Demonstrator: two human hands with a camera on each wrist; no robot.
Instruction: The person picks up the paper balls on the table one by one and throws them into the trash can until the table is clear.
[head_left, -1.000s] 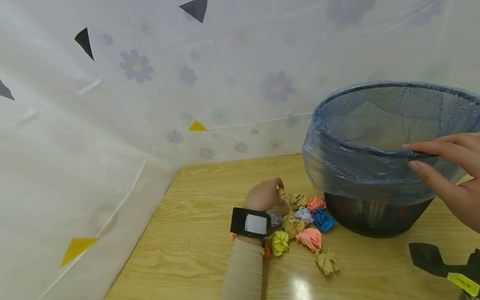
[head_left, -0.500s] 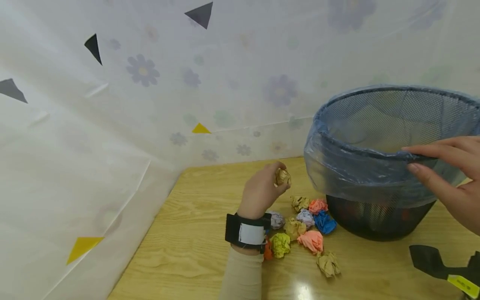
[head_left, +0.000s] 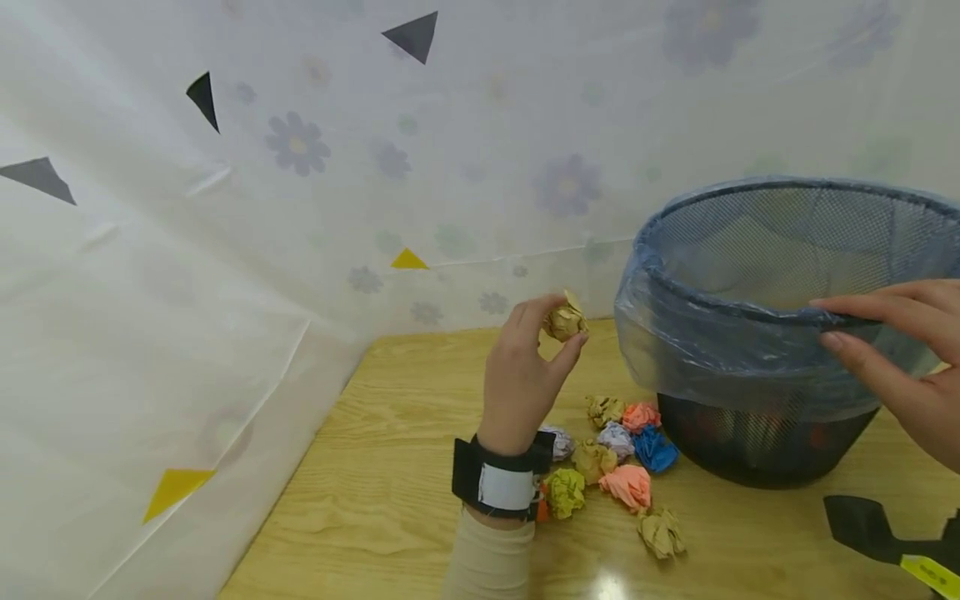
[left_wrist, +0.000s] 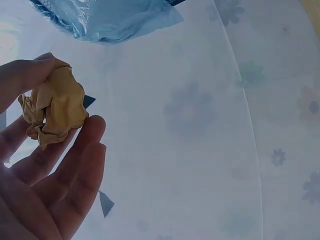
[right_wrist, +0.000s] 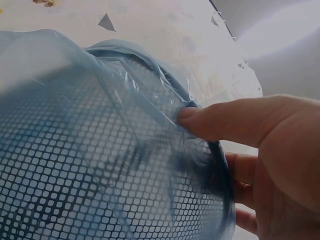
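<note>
Two hands: both in view, each gripping something.
Black object (head_left: 862, 525): nearest, on the tabletop at lower right, beside a yellow tag (head_left: 930, 573).
Tabletop (head_left: 375, 517): light wood, bearing the wads and the bin.
Left sleeve (head_left: 487, 562): beige, with a black wrist strap (head_left: 498, 482) above it.
Loose wads (head_left: 611, 467): paper balls lying together on the tabletop just left of the bin's base; yellow-green (head_left: 564, 492), salmon (head_left: 628, 486), blue (head_left: 655, 448), lilac (head_left: 617, 437), tan (head_left: 661, 532) among them.
Left hand (head_left: 521, 379): raised above the wads, fingers and thumb pinching a brown wad.
Brown wad (head_left: 564, 321): held in the air at the left fingertips, level with the bin's rim and just left of it; in the left wrist view, crumpled tan paper (left_wrist: 52, 112) between thumb and fingers.
Right hand (head_left: 900, 358): at the bin's near rim, fingers over the edge and thumb under it, pinching rim and liner; same grip close up in the right wrist view (right_wrist: 260, 165).
Bin (head_left: 757, 442): black mesh, standing on the tabletop at right, upright.
Liner (head_left: 720, 358): blue, see-through plastic, folded over the rim and hanging down outside.
Backdrop (head_left: 300, 208): farthest, white sheet with pale flowers and stuck-on black and yellow triangles.
</note>
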